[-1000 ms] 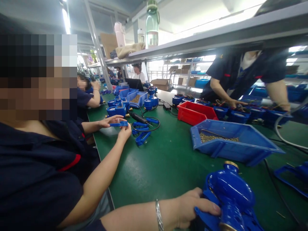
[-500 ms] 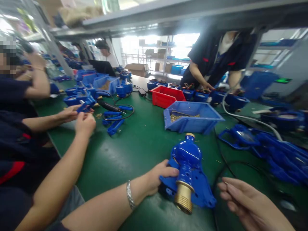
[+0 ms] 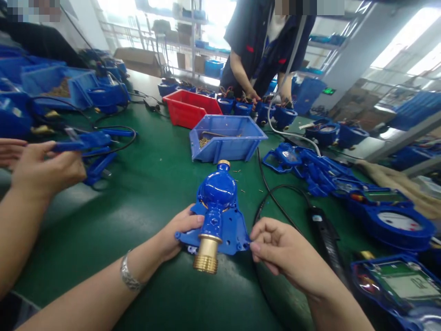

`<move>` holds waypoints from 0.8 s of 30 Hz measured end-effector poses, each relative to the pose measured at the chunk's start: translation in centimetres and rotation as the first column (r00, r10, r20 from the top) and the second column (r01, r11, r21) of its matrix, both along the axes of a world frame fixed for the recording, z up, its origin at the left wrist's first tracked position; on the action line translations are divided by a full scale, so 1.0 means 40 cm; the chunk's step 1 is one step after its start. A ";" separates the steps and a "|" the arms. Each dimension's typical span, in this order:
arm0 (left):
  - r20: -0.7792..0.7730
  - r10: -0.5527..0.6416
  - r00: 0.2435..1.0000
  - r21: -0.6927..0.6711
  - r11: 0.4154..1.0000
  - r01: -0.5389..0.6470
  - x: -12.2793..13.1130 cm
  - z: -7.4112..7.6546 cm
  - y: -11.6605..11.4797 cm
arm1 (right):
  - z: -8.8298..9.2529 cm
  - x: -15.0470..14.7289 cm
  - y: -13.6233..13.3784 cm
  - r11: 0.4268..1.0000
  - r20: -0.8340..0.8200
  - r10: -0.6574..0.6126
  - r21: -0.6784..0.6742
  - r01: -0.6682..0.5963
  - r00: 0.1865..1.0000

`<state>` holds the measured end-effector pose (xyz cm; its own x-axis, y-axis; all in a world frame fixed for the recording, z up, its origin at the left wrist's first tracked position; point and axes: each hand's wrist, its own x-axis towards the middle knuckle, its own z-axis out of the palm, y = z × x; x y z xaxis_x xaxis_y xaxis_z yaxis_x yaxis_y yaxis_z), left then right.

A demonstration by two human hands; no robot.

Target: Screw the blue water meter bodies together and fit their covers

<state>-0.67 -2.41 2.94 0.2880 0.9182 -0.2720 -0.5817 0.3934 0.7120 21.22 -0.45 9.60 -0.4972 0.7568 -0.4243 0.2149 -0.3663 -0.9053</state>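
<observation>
A blue water meter (image 3: 217,191) with a brass threaded pipe end (image 3: 206,257) lies in front of me on the green table. Its wide blue plastic bracket (image 3: 230,230) spreads out beneath the body. My left hand (image 3: 179,230) is closed round the bracket's left side, the thumb resting on top beside the pipe. At the bracket's right corner, my right hand (image 3: 275,246) pinches a small screw, mostly hidden by the fingertips. Several loose screws (image 3: 243,191) lie on the table beyond the meter.
Behind the meter stand a blue bin (image 3: 227,138) of small brass parts and a red bin (image 3: 191,108). A black electric screwdriver (image 3: 325,236), its cable and more meter parts (image 3: 396,220) lie right. A co-worker's hands (image 3: 48,168) work at left; another person stands behind.
My right hand has moved in from the right to the bracket's corner. My left hand still holds the meter. The view has turned to the right, showing the screwdriver.
</observation>
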 end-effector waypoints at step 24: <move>-0.093 0.015 0.996 -0.013 1.000 -0.016 0.004 0.026 -0.006 | -0.015 -0.013 0.002 0.972 0.128 -0.180 0.172 0.157 0.975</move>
